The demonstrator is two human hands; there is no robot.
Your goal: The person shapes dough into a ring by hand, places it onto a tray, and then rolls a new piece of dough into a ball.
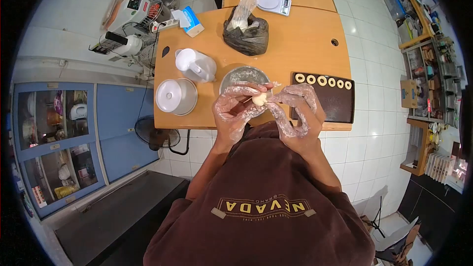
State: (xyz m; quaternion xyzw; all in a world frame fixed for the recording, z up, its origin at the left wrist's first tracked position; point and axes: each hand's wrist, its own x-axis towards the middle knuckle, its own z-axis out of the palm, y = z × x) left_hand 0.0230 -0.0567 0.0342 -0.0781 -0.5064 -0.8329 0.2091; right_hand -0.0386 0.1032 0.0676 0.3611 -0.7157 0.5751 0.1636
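Note:
A small pale piece of dough [259,99] is pinched between the fingertips of both hands, just in front of my chest. My left hand [234,108], dusted with flour, grips it from the left with thumb and fingers. From the right, my floury right hand [301,112] closes its thumb and fingertips on the same dough. Behind and partly below them stands a metal bowl [244,70] with flour on its inside, its near part hidden by the hands. On the dark baking tray [332,106] to the right, several dough rings [322,80] lie in a row along the far edge.
On the table's left are a white lidded container [172,96] and a white pitcher [196,65]. Farther back lie a black plastic bag [246,37], a blue-and-white box [192,22] and a kitchen scale [274,4]. A fan [156,133] stands left of the table.

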